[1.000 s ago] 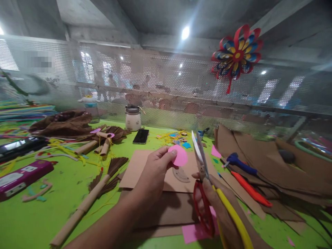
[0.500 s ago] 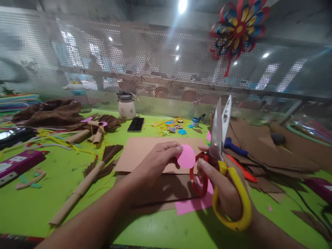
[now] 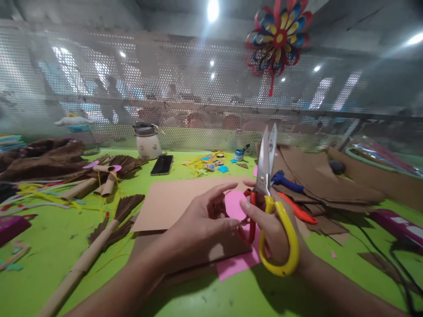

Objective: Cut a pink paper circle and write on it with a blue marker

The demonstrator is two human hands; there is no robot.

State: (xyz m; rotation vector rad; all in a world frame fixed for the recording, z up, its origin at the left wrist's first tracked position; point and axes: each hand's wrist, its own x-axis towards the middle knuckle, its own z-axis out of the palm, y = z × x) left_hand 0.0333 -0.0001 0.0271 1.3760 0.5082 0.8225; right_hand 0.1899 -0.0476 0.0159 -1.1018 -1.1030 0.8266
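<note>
A round piece of pink paper [image 3: 234, 204] is held up between both hands over the cardboard. My left hand [image 3: 203, 222] curls around its left side, thumb at the lower edge and fingers partly hidden behind it. On the right edge of the circle rests the thumb of my right hand [image 3: 273, 231]. That same hand carries scissors [image 3: 263, 174] with one red and one yellow handle loop, their blades pointing up and slightly apart. Below lie a light brown sheet of cardboard [image 3: 161, 204], a darker brown piece [image 3: 148, 246] and a pink paper scrap [image 3: 228, 267].
Left are a paper-tube figure [image 3: 95, 251], yellow strings and brown cloth [image 3: 42, 158]. Behind stand a phone [image 3: 161, 165], a white jar [image 3: 148, 143] and a small blue pot [image 3: 239, 154]. Blue-and-red-handled tools [image 3: 287, 181] and brown cardboard [image 3: 330, 176] lie right.
My right hand has come in to the circle, its thumb now on the paper. My left fingers have shifted from pinching its upper left edge to curling around it. The view has turned slightly right.
</note>
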